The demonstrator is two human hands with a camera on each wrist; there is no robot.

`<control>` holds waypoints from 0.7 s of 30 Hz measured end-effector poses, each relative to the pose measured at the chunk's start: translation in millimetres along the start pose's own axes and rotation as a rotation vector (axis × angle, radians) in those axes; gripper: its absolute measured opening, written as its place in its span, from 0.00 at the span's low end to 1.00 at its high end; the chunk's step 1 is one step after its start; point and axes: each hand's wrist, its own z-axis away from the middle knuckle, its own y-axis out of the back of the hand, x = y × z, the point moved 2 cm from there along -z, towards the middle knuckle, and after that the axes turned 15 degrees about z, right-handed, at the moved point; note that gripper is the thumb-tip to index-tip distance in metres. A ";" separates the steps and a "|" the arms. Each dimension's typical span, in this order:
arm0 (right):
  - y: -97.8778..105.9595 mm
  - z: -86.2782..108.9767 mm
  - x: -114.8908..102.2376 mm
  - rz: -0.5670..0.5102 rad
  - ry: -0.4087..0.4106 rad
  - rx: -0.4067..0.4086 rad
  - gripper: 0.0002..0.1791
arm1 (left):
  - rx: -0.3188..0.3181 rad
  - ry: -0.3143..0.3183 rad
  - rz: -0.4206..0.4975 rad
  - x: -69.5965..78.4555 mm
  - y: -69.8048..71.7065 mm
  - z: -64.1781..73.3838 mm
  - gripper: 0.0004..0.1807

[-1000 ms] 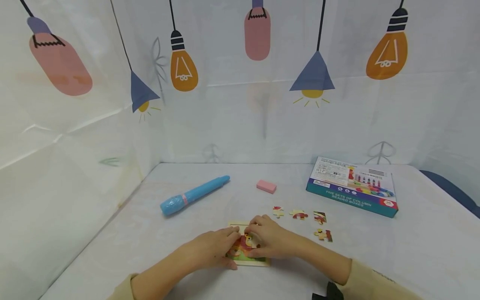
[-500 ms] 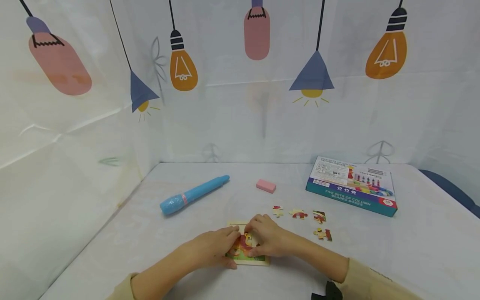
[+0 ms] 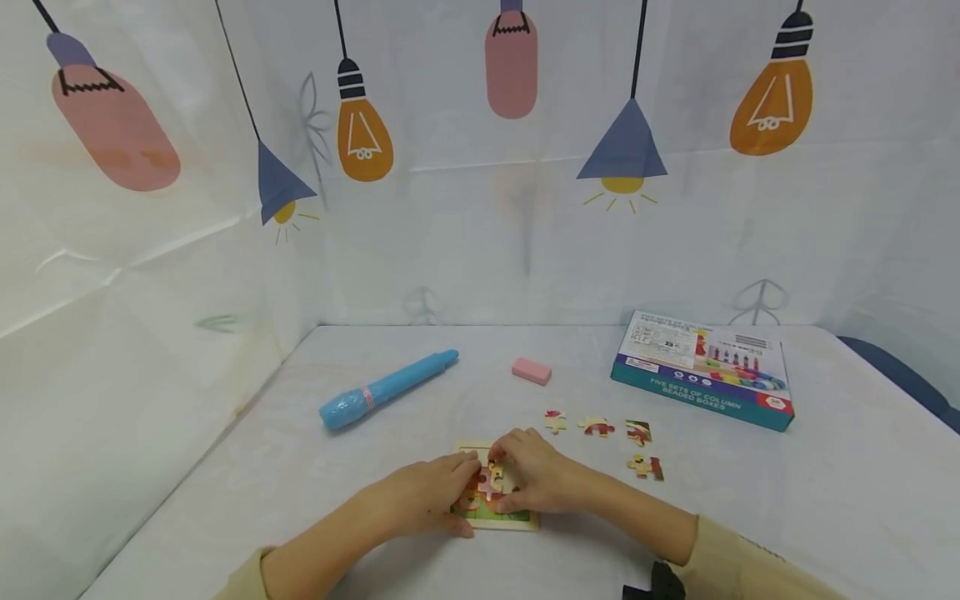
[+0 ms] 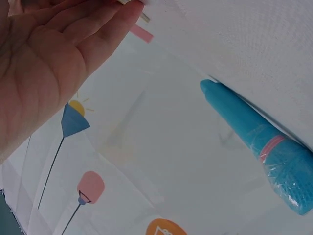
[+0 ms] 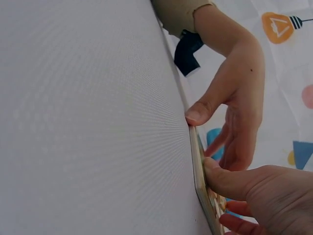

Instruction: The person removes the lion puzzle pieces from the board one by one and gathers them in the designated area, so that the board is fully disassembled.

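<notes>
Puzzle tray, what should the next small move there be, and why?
I'd probably press down the piece between the thumb and fingers of the right hand: it's well placed for that, the left hand rests on the tray, and loose pieces lie outside it.

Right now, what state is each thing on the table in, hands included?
Puzzle tray: lying flat, partly filled.
Left hand: touching the tray's left side.
Right hand: fingers bent over the tray's right side; grip unclear.
Loose puzzle pieces: outside the tray, unplaced.
Pink block: lying flat, untouched.
Blue stick: lying down, thick end film-wrapped.
Box: lying flat, looks closed.
</notes>
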 end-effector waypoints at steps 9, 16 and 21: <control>1.5 0.9 -1.0 -0.054 0.013 0.026 0.27 | 0.022 -0.005 0.036 -0.7 -0.6 -0.3 0.39; 2.4 1.7 -1.9 -0.129 0.006 0.030 0.28 | 0.005 0.033 0.043 -0.6 -0.9 -0.3 0.42; 2.7 2.6 -2.8 -0.146 0.019 0.041 0.28 | 0.010 -0.005 0.026 -0.8 -0.3 1.2 0.39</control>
